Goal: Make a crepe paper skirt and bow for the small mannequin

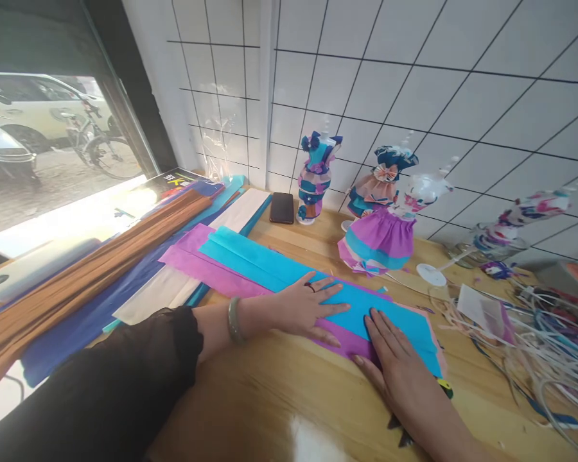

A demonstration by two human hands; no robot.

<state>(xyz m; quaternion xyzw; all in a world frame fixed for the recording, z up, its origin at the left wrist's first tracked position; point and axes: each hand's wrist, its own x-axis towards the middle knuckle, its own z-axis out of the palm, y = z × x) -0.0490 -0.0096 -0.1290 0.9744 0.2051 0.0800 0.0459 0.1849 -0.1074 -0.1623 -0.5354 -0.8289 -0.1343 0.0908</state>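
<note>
A long strip of blue fabric lies over a wider purple piece on the wooden table. My left hand rests flat on both layers with its fingers spread. To its right, my right hand presses on the blue strip, fingers stretched out and the thumb over the purple edge. A pink edge shows beneath the strip's right end. Partly hidden behind my right hand is a small yellow and black object, and dark pointed pieces stick out below the wrist.
Folded fabrics, including a brown bundle, cover the table's left side. A phone lies near the wall. Small mannequins in dresses stand at the back; one leans at the right. Tangled white cords heap at the right.
</note>
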